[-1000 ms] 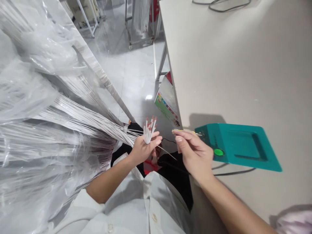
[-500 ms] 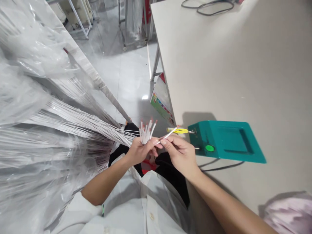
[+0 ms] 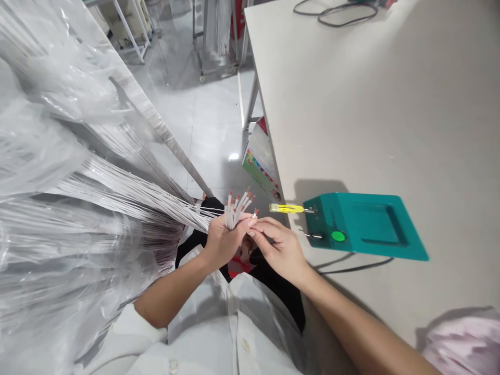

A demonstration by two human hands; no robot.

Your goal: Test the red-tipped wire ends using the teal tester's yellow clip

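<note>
My left hand (image 3: 223,244) is closed around a bundle of white wires (image 3: 234,211) whose short ends stand up above the fingers, with reddish-copper tips. One wire end (image 3: 255,214) pokes out by the left thumb, apart from the rest. My right hand (image 3: 279,249) meets the left fingertips, its thumb and forefinger pinched together; what lies between them is too small to make out. To the right of that hand, a teal tester-like box (image 3: 367,226) with a green button (image 3: 338,237) sits on the table. A yellow clip (image 3: 287,208) projects from its left edge.
Long white wires (image 3: 136,182), partly under clear plastic sheeting (image 3: 35,151), fill the left side. The pale table (image 3: 371,114) carries a black cable (image 3: 347,21) at the back and pink cloth (image 3: 464,341) at the front right. A printed box (image 3: 260,166) stands below the table edge.
My right hand has moved slightly left and closer to the left fingertips. The single wire that pointed out towards the yellow clip no longer extends there; its length has drawn back to the left hand.
</note>
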